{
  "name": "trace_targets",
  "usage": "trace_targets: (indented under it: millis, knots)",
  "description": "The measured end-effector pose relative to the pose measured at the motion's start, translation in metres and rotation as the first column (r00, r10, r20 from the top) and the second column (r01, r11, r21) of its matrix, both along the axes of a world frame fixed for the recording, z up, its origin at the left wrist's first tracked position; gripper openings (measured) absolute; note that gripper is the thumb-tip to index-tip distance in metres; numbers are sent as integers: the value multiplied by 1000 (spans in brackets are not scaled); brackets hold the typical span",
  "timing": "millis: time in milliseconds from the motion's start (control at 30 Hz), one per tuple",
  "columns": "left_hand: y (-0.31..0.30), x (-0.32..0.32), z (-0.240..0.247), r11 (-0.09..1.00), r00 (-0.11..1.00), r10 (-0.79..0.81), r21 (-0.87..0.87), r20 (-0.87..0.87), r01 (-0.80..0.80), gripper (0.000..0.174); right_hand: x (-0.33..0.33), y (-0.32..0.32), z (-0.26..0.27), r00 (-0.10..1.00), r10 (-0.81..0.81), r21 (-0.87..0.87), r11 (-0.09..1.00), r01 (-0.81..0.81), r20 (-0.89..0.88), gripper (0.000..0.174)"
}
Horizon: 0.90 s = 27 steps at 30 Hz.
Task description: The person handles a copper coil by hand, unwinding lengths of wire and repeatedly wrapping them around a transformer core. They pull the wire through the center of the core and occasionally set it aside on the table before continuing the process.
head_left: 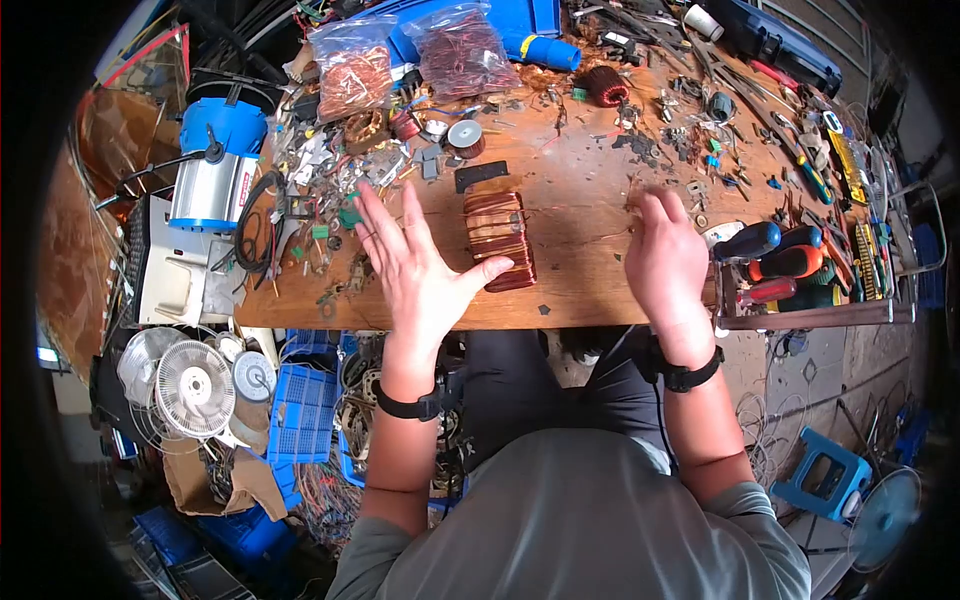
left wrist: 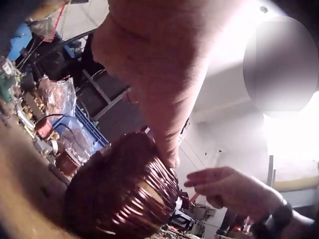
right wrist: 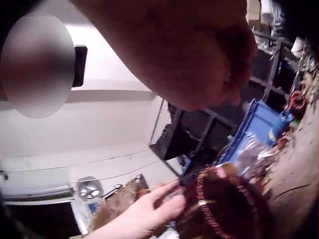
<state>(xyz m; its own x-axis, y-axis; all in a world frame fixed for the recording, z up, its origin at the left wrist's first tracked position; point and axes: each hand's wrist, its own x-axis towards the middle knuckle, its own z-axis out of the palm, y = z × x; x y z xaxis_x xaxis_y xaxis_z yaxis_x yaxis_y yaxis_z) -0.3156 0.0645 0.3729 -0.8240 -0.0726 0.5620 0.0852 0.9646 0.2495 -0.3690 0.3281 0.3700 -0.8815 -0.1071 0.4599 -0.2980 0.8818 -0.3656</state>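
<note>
Head: left hand (head_left: 412, 262), splayed, touches coil (head_left: 496, 232) near table edge (head_left: 550, 322); right hand (head_left: 665, 255): grip unclear.

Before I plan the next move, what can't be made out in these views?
- Right hand, head view: fingertips hidden behind the knuckles; whether they hold anything can't be told.
- Copper coil, left wrist view: lower part cut off by the bottom edge.
- Machine label, head view: lettering too small.

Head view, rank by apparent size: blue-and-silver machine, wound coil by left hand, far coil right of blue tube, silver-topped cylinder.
1. Blue-and-silver machine
2. Wound coil by the left hand
3. Far coil and silver-topped cylinder: too alike to rank
</note>
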Motion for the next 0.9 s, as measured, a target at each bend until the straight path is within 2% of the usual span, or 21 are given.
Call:
trace_targets:
  millis: [33,67,133,167,233,267,333,400,467,533,600,633,667,733,767,833,900]
  knots:
    - [0,-2,3,1000,1000,-1,-1,0,1,128,3,-10,8,997,47,-42,998,-49,-64,37]
    - [-1,-4,9,997,1000,-17,-70,20,18,126,8,-21,20,985,126,-11,992,-128,-117,49]
    - [-3,-8,17,989,999,-33,-140,40,38,124,15,-49,35,957,283,-81,954,-288,-69,36]
    - [-5,-11,21,980,994,-70,-181,78,83,121,12,-53,31,957,282,-83,954,-288,-72,36]
    - [-6,-14,25,972,988,-101,-202,117,123,114,-4,-62,17,934,339,61,936,-347,113,24]
    - [-7,-14,24,971,989,-98,-206,114,120,114,-8,-60,15,933,342,58,935,-349,109,24]
    - [-10,-13,20,979,987,-116,-157,115,133,114,-18,-45,11,970,237,69,968,-241,58,12]
    - [-9,-10,17,988,988,-74,-125,133,91,117,-30,-18,14,992,107,16,994,-106,-62,12]
    - [-9,-11,9,995,995,-98,-26,26,99,118,-39,2,15,995,-44,-19,999,42,-90,12]
    - [-9,-11,8,998,997,-67,-8,24,67,118,-33,8,21,997,-59,-4,998,59,-50,14]
    - [-13,-13,5,999,990,-38,-21,133,41,116,-22,-5,22,989,-34,-28,999,30,-142,23]
    - [-13,-15,7,997,991,-67,-27,120,71,114,-11,-16,29,996,39,-46,998,-43,-76,36]
    - [-13,-15,10,997,991,-66,-28,119,70,114,-2,-28,33,986,132,-70,988,-140,-106,40]
    - [-13,-16,15,993,982,-88,-63,166,100,112,9,-54,32,955,283,-77,954,-290,-86,35]
    - [-14,-15,16,993,982,-87,-67,165,99,112,7,-56,27,955,284,-80,954,-291,-88,35]
    - [-17,-15,16,991,969,-117,-35,220,127,113,-2,-63,17,929,336,28,939,-344,153,21]
    - [-19,-11,14,992,974,-114,-39,196,123,113,-8,-59,13,944,309,-7,951,-310,114,14]
